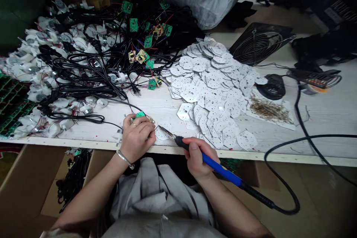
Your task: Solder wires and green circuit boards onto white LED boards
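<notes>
My left hand (136, 137) pinches a small green circuit board (139, 115) with a yellow component at its end, just above the bench edge. My right hand (196, 158) grips a soldering iron (220, 167) with a blue handle like a pen. Its thin metal tip (166, 131) points left and reaches close to a white perforated disc board (163, 133) beside the green board. More of these white boards lie in a large loose pile (214, 93) to the right. Whether the tip touches anything is hard to tell.
Black cables tangle with small green boards (149, 41) and white plastic housings (75, 42) at the back left. A wire-coil iron holder (315, 79), a black fan (258, 43), a paper of brown scraps (269, 111) and a cardboard box (33, 182) surround the white bench (156, 108).
</notes>
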{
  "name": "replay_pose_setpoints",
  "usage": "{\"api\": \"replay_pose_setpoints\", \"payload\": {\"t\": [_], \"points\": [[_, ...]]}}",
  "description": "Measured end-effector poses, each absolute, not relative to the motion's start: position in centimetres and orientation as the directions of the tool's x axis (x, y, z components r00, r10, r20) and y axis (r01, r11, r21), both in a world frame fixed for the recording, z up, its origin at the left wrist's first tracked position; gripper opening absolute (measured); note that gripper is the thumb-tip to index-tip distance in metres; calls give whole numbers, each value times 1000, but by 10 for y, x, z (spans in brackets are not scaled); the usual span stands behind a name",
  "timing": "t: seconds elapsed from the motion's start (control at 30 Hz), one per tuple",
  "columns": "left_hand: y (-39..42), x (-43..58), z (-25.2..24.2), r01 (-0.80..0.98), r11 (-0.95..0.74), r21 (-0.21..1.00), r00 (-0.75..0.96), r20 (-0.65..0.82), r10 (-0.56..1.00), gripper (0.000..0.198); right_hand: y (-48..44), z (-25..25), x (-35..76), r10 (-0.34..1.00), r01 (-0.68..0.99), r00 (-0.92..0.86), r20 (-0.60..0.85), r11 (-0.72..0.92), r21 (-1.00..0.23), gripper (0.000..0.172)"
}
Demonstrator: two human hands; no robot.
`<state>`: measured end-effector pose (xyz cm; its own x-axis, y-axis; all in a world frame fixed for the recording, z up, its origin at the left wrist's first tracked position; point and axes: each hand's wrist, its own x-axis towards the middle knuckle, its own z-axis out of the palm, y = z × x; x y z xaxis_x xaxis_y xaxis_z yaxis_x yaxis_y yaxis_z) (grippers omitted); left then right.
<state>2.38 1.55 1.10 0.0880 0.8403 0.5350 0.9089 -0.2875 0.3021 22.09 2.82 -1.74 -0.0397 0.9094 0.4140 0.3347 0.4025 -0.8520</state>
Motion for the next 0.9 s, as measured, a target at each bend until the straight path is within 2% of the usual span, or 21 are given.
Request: {"api": "replay_pose_setpoints", "payload": {"t": [0.13,0.2,0.27,0.4,0.53,0.63,0.7,0.8,0.9], "points": [[13,23,12,899,-292,325,83,529,845,11,29,-16,219,905,269,6,425,408,-873,15],[9,21,13,894,-299,333,95,510,855,8,34,-9,214,870,242,-74,487,490,-838,16],[5,19,15,900,-296,320,111,487,866,5,40,-2,207,805,287,-223,549,593,-753,20],[0,11,21,960,-225,168,129,450,884,9,47,-1,196,733,403,-397,553,680,-612,19],[-2,4,33,965,-260,-28,247,423,872,11,48,-8,196,723,356,-434,537,685,-635,24],[-3,1,40,949,-303,-82,309,418,854,14,47,-9,197,732,308,-425,532,670,-676,28],[1,3,43,953,-303,-11,277,442,853,12,48,-7,197,729,291,-424,538,672,-681,29],[13,8,41,922,-334,196,215,459,862,8,49,-3,196,726,281,-415,547,675,-683,27],[27,12,35,861,-388,328,251,390,886,9,49,-1,196,760,285,-390,519,636,-718,26]]}}
